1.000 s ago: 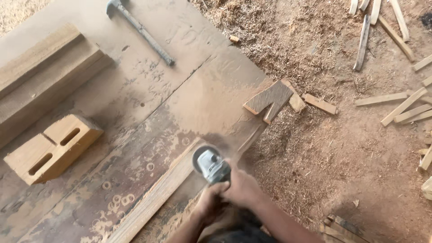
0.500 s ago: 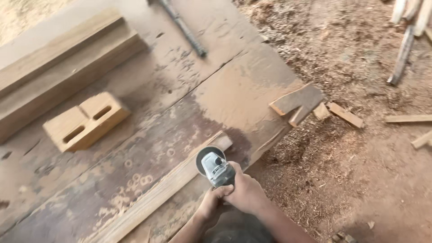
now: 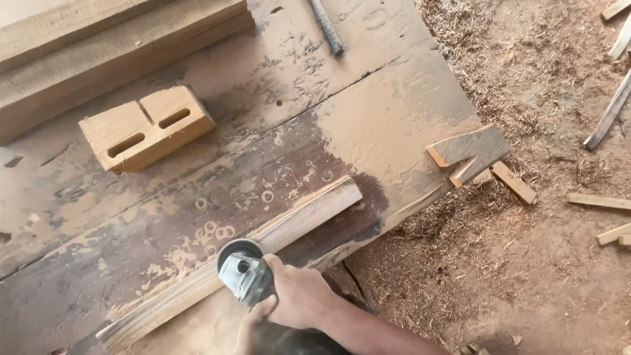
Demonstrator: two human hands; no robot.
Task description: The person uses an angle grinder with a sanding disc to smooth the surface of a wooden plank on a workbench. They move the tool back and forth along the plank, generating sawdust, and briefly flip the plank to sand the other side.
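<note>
Right hand (image 3: pixel 299 296) fingers clamping grey round-headed angle grinder (image 3: pixel 244 276), pressing on long pale wooden strip (image 3: pixel 263 246); left hand (image 3: pixel 253 329) fingers wrapping grinder too. Slotted tan wooden block (image 3: pixel 146 128) lying at 11 o'clock; dusty surface (image 3: pixel 368 112) edge dropping off at 3 o'clock.

A broad, worn wooden bench (image 3: pixel 368 112) fills the left and middle of the scene, its dark boards scuffed, stained with ring marks and dusted with pale sawdust. To the right lies a bare earthen floor (image 3: pixel 526 283), thick with sawdust and wood shavings, with loose offcut sticks (image 3: pixel 608 112) scattered along the far right edge. Soft, even daylight falls over everything, with only faint shadows.
</note>
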